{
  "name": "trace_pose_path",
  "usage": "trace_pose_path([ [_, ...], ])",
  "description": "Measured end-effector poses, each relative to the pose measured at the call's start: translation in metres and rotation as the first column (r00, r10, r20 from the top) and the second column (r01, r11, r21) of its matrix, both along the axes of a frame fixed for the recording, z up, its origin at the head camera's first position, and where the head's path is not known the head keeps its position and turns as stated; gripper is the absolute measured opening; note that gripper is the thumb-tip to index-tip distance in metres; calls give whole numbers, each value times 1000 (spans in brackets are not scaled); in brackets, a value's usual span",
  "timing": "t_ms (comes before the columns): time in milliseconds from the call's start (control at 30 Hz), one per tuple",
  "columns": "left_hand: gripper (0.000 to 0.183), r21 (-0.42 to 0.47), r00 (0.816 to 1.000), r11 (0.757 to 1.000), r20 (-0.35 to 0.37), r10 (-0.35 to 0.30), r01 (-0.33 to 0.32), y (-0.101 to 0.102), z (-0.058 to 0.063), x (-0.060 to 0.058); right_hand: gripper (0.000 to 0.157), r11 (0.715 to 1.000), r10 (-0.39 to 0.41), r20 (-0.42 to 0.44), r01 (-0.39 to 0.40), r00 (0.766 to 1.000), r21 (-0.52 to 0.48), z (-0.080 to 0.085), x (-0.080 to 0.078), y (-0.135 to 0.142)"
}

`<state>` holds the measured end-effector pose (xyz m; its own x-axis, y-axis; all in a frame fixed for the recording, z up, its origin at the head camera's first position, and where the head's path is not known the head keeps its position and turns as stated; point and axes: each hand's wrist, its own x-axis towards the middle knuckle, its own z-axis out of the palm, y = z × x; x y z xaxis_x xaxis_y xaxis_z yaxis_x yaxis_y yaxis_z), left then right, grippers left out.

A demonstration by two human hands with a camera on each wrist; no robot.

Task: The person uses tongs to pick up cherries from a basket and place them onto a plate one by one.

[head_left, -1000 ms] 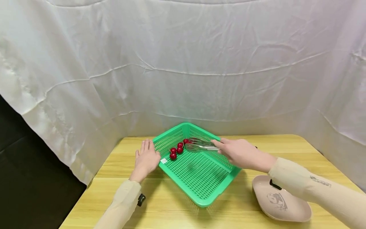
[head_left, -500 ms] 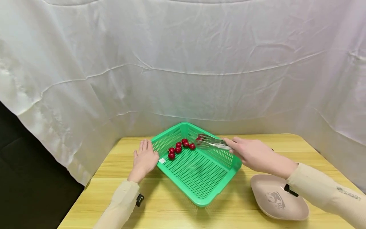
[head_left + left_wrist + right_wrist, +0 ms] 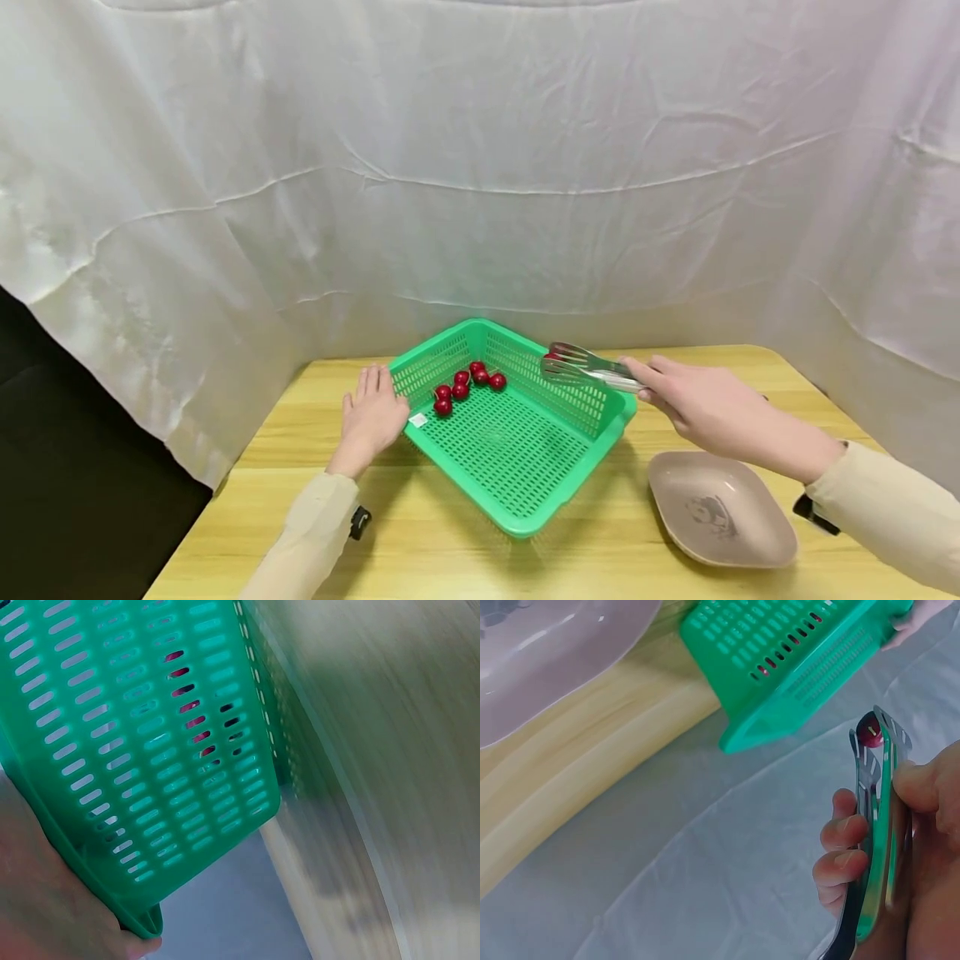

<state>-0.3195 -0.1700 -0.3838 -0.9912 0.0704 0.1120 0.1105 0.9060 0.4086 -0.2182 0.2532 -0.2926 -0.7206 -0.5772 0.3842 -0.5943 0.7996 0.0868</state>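
My right hand [image 3: 708, 408] grips metal serving tongs [image 3: 592, 372] with slotted ends, raised over the right rim of a green plastic basket [image 3: 517, 523]. Pinched between the tong ends is a dark red cherry [image 3: 869, 730], mostly hidden behind the slots in the head view. My left hand [image 3: 372, 417] rests on the basket's left corner with its fingers straight and spread; in the left wrist view, part of this hand [image 3: 37, 892] lies along the rim. Several more cherries [image 3: 461, 391] lie inside the basket near its left and back walls.
A pinkish bowl [image 3: 757, 533] with a panda print stands on the wooden table [image 3: 420, 542], right of the basket and below my right forearm. White cloth [image 3: 480, 242] hangs behind the table. A dark surface [image 3: 75, 467] lies past the left edge.
My right hand has moved right with the tongs, lifting a cherry out from the group up to the right rim. The left hand stays on the basket. The view has shifted slightly.
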Motion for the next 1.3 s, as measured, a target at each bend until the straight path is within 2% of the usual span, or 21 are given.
trace_pose_path([
  [200, 68, -6, 1000, 1000, -26, 0, 0, 0, 1, -1, 44, 999, -40, 12, 40, 999, -3, 1, 12, 16],
  [567, 68, -18, 1000, 1000, 5, 0, 0, 1, -6, 3, 41, 998, -63, -77, 65, 995, 18, -9, 39, 53],
  [700, 68, -9, 1000, 1000, 2, 2, -2, 1, -4, 2, 40, 995, -91, -89, 94, 992, 32, -13, 49, 66],
  [900, 68, -3, 1000, 1000, -5, 3, -3, 0, 0, 3, 41, 987, -154, -55, 156, 987, 41, -17, 61, 80],
  [1133, 68, -5, 1000, 1000, 2, 3, -3, 0, 0, 3, 39, 981, -180, -37, 182, 983, 72, -26, 70, 93],
  [1300, 68, -6, 1000, 1000, 9, 0, 0, 0, 1, 2, 41, 977, -194, 7, 192, 981, 90, -38, 74, 104],
])
